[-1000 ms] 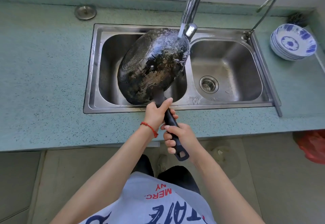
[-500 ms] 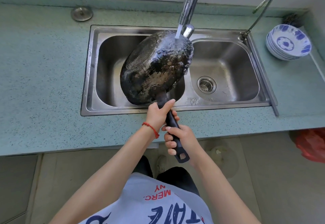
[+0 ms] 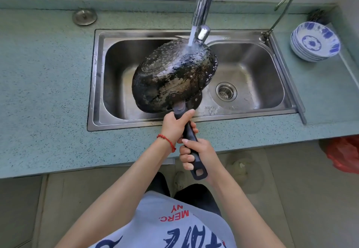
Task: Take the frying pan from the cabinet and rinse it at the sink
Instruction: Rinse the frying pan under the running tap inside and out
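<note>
A blackened frying pan (image 3: 172, 76) hangs over the double steel sink (image 3: 101, 84), its scorched underside turned up toward me. Water from the tall chrome faucet (image 3: 204, 2) runs onto the pan's far rim and spreads over the bottom. Both hands grip the black handle (image 3: 191, 144). My left hand (image 3: 175, 124), with a red string bracelet at the wrist, holds the handle close to the pan. My right hand (image 3: 196, 153) holds it lower down, near the end with the hanging hole.
A stack of blue-and-white bowls (image 3: 314, 41) stands on the green speckled counter (image 3: 42, 76) at the right. A thin second tap (image 3: 279, 12) rises at the sink's back right corner. A round steel cap (image 3: 84, 16) sits back left. A red bag (image 3: 343, 154) lies on the floor.
The pan has tipped a little flatter and shifted slightly right, so the water now spreads wider across its underside. Both hands keep the same grip on the handle.
</note>
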`<act>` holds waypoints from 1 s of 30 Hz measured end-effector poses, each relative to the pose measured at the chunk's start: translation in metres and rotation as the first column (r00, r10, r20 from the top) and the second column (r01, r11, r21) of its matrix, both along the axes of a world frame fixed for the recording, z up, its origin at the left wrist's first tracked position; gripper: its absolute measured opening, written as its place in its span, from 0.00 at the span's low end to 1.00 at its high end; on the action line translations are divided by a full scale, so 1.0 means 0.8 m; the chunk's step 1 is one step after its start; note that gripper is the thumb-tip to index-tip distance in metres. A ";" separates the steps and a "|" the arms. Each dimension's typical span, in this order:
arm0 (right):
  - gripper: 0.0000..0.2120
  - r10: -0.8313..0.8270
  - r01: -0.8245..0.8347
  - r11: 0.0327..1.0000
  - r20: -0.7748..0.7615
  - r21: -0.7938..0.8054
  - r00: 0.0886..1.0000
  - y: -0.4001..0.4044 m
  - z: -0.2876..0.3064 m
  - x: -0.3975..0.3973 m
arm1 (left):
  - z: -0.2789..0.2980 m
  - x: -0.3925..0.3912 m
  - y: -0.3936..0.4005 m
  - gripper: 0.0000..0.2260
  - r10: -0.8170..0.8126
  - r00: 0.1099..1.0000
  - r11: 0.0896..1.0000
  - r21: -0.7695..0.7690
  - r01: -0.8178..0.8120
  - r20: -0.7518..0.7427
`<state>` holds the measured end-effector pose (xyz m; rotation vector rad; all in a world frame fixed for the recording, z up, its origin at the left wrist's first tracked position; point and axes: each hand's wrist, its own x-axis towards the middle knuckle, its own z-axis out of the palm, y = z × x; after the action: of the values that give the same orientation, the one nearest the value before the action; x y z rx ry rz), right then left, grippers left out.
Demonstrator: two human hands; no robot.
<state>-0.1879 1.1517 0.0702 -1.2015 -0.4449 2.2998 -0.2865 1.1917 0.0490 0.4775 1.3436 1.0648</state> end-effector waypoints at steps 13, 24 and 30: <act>0.04 -0.035 0.034 0.999 -0.188 -0.011 0.982 0.004 0.003 -0.013 | 0.007 -0.015 0.006 0.12 -0.002 0.921 1.000 -0.015 0.009 0.389; 0.02 0.076 -0.087 0.995 -0.217 -0.041 0.973 0.014 0.019 -0.008 | 0.011 -0.012 0.004 0.12 0.027 0.991 0.998 0.058 -0.035 0.132; 0.06 0.306 -0.309 0.940 0.046 0.144 0.951 0.022 0.027 0.006 | 0.011 -0.010 -0.003 0.15 0.083 0.996 0.989 0.123 -0.086 0.025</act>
<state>-0.1829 1.1691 0.0915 -1.1511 -0.8528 2.4594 -0.2944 1.1893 0.0576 0.5040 1.2944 1.2251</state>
